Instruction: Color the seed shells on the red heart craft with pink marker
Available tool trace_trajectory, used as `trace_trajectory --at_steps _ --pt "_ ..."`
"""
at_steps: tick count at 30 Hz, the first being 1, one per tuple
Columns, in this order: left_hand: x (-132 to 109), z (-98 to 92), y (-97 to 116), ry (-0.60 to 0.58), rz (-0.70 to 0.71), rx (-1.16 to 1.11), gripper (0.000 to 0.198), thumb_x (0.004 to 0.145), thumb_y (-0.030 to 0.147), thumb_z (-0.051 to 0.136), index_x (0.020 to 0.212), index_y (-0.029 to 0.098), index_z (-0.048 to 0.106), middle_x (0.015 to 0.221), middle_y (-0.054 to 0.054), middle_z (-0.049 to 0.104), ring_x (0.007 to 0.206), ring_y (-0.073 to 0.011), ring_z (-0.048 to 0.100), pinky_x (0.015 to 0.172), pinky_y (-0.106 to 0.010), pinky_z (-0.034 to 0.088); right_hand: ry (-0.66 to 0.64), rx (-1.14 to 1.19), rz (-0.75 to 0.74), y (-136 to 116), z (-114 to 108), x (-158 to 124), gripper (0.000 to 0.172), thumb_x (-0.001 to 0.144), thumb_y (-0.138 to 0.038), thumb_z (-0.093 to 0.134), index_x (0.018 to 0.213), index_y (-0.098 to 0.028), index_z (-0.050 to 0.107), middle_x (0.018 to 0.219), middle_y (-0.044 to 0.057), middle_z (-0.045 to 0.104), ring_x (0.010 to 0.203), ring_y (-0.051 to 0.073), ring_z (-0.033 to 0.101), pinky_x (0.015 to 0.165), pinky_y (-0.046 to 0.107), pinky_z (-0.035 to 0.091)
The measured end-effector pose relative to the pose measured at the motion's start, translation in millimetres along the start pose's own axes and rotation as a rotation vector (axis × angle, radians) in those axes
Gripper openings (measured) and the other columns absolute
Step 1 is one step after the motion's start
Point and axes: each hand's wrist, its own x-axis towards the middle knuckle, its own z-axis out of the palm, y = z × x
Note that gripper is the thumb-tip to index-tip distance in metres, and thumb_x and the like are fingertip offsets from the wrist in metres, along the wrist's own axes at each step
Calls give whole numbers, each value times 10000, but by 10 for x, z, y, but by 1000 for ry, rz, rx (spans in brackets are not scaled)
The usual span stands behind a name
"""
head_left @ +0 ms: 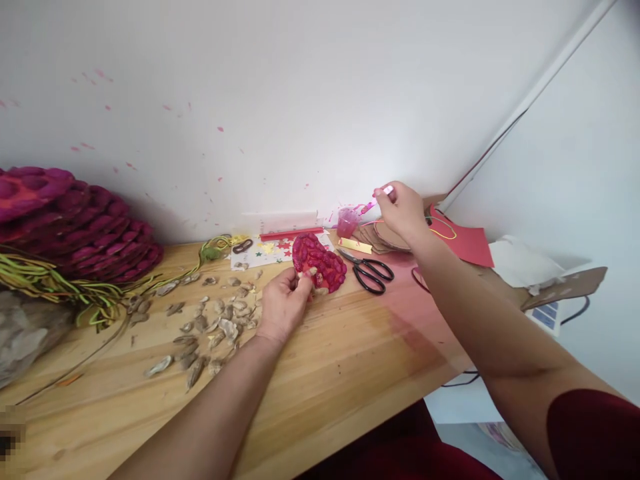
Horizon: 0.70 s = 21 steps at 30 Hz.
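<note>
My left hand (pixel 284 303) pinches the lower left edge of a red piece covered in magenta-painted peanut shells (pixel 320 260); some shells near my fingers are pale and unpainted. Up by the wall, my right hand (pixel 404 212) is closed around a paintbrush (pixel 369 207) with a white handle. Its pink-stained tip points down toward a clear plastic cup (pixel 347 224) of pink paint, just right of the rim. Black-handled scissors (pixel 373 270) lie between the two hands. Loose peanut shells (pixel 227 327) are scattered left of my left hand.
A tall stack of magenta shell-covered pieces (pixel 85 227) stands at the left, with green-yellow cords (pixel 55 280) beside it. Star stickers (pixel 270 250) lie behind the held piece. Cardboard pieces (pixel 393 237) and red paper (pixel 463 237) sit at the right. Pink specks mark the wall.
</note>
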Motion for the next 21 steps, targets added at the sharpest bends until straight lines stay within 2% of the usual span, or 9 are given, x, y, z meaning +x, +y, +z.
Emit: trace_trajectory --at_steps 3,6,8,13,21 --pt "9 3 -11 0 -2 9 323 814 490 580 672 201 593 539 13 587 479 -118 453 492 -234 356 -178 -184 1 -58 152 203 275 943 -399 540 908 -188 714 903 90 753 843 235 648 730 320 427" --pt "18 0 -33 1 1 34 323 817 493 578 677 202 587 544 13 589 486 -120 457 500 -233 359 -337 -327 -2 -142 319 280 312 938 -408 526 1006 -207 754 1042 109 773 986 272 676 792 341 453" --pt "19 -1 -41 0 1 38 333 816 504 579 675 203 583 545 15 580 485 -120 452 500 -234 355 -390 -362 11 -186 409 293 287 902 -387 571 1028 -222 769 1096 116 772 1051 299 676 837 369 464" --pt "17 12 -47 2 2 22 344 823 515 579 687 200 598 547 16 560 494 -124 440 496 -237 340 -415 -375 14 -229 513 287 265 830 -308 642 1052 -263 780 1112 96 775 1099 304 664 911 407 461" --pt "22 26 -60 7 24 -8 330 829 480 594 652 202 572 548 11 567 517 -131 470 517 -241 352 -379 -373 -61 -240 533 293 273 899 -327 578 1081 -256 768 1122 108 766 1189 332 604 979 462 424"
